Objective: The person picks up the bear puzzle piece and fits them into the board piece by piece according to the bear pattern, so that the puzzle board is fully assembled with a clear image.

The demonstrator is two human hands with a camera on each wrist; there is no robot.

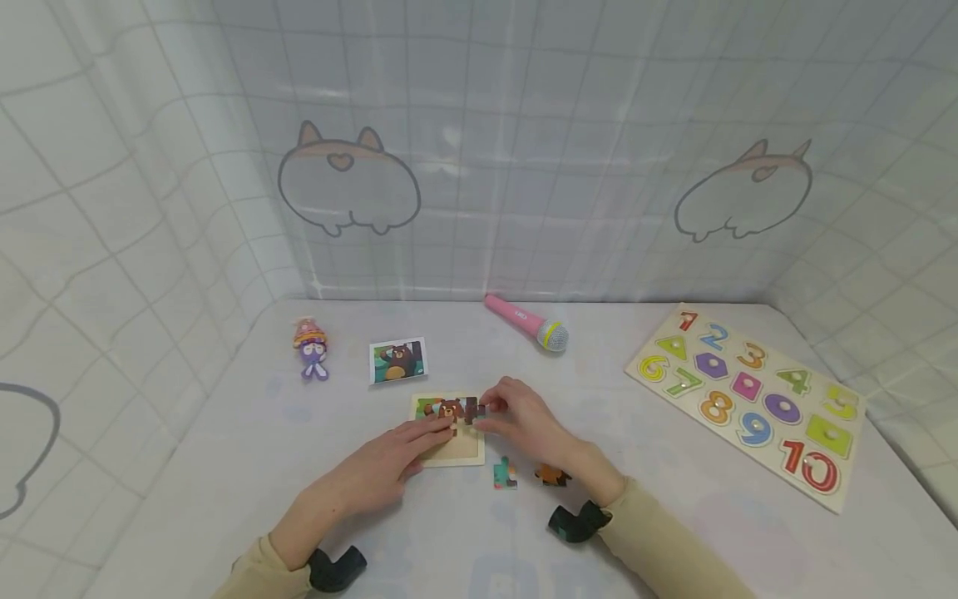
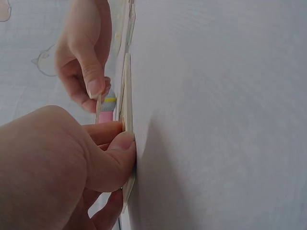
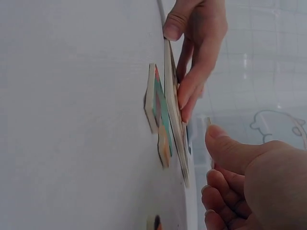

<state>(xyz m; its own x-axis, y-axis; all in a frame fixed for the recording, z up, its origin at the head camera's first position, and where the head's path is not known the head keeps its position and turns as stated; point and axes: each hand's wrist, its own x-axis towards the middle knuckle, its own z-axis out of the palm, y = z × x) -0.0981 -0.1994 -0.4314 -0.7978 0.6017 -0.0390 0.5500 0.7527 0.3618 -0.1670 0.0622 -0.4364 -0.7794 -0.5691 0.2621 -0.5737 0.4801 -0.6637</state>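
A shallow wooden puzzle board (image 1: pixel 462 454) lies in front of me, with bear puzzle pieces (image 1: pixel 447 407) along its far part and bare wood nearer me. My left hand (image 1: pixel 377 466) steadies the board, fingers laid across its top and thumb (image 2: pixel 122 143) against its edge. Between thumb and fingertips, my right hand (image 1: pixel 527 423) pinches a dark brown puzzle piece (image 1: pixel 471 408) over the board's far right corner. Seen edge-on in the right wrist view, that piece stands tilted up, its face turned away. Just right of the board lie a teal puzzle piece (image 1: pixel 505 472) and an orange-brown one (image 1: pixel 552 475).
Behind the board stands a small bear picture card (image 1: pixel 398 361), with a purple doll (image 1: pixel 312 349) to its left. A pink toy microphone (image 1: pixel 524 319) lies at the back. A wooden number puzzle (image 1: pixel 748 401) occupies the right side. Patterned curtain (image 1: pixel 509 166) encloses the table.
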